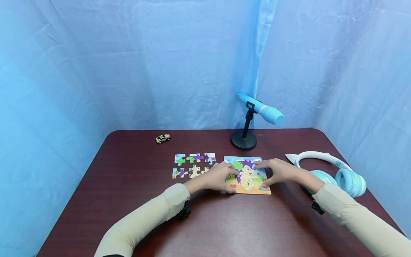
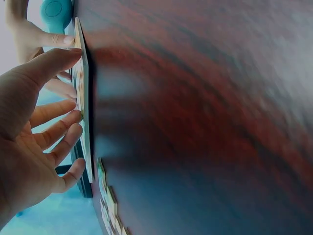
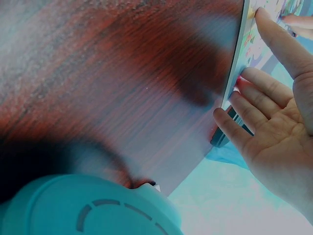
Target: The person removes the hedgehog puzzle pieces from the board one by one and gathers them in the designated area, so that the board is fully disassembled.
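Note:
A picture puzzle board (image 1: 247, 182) with a purple-haired cartoon animal lies flat on the table. My left hand (image 1: 219, 177) is at its left side, thumb by the near edge and fingers over the picture. At the right side is my right hand (image 1: 278, 172), its fingertips right at the board's face and thumb near the lower right corner. Both hands have loosely spread fingers; the left wrist view shows the left fingertips (image 2: 73, 117) along the board's edge. Loose jigsaw pieces (image 1: 194, 172) lie left of the board in two rows, some hidden behind my left hand.
A blue microphone (image 1: 261, 109) on a black round-based stand (image 1: 244, 139) rises behind the board. White and turquoise headphones (image 1: 348, 182) lie by my right forearm. A toy car (image 1: 163, 139) sits at the back left. Pale blue curtains (image 1: 179, 64) surround the table.

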